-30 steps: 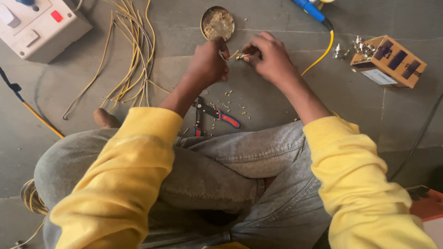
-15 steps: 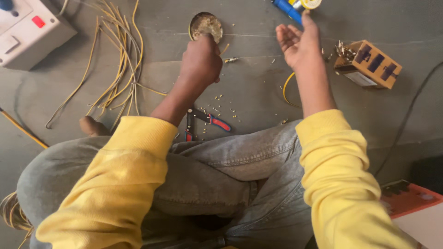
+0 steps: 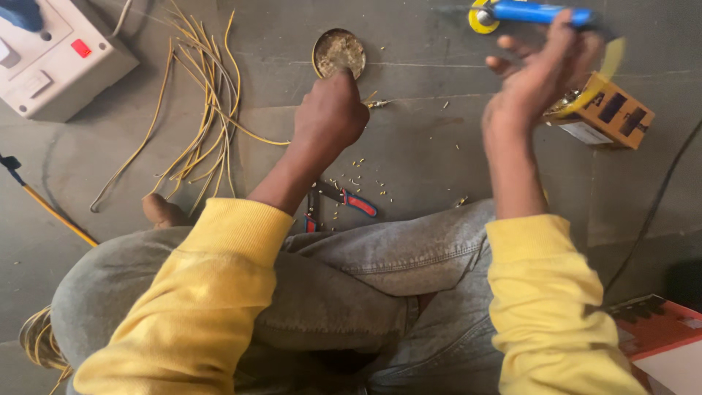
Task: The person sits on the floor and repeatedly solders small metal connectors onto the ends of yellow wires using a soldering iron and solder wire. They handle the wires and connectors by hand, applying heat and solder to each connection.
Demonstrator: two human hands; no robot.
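Note:
My left hand (image 3: pixel 333 113) is closed in a fist low over the floor, just below a small round tin (image 3: pixel 338 53) of pale bits. A thin yellow wire with a bare metal tip (image 3: pixel 376 104) sticks out of the fist to the right. My right hand (image 3: pixel 537 80) is raised and blurred at the upper right, fingers partly apart. A blurred yellow wire (image 3: pixel 613 60) curves beside it; whether the hand grips it is unclear. Red-handled pliers (image 3: pixel 344 201) lie on the floor by my left forearm, among small wire scraps.
A bundle of yellow wires (image 3: pixel 208 110) lies to the left, with a white switch box (image 3: pixel 51 62) beyond it. A blue-and-yellow tool (image 3: pixel 537 13) and an orange box (image 3: pixel 607 113) sit at the upper right. A black cable (image 3: pixel 658 197) runs down the right side.
My hands, joined on the wire a second ago, have separated. The right hand has swung up and right toward the orange box. The left stays by the tin.

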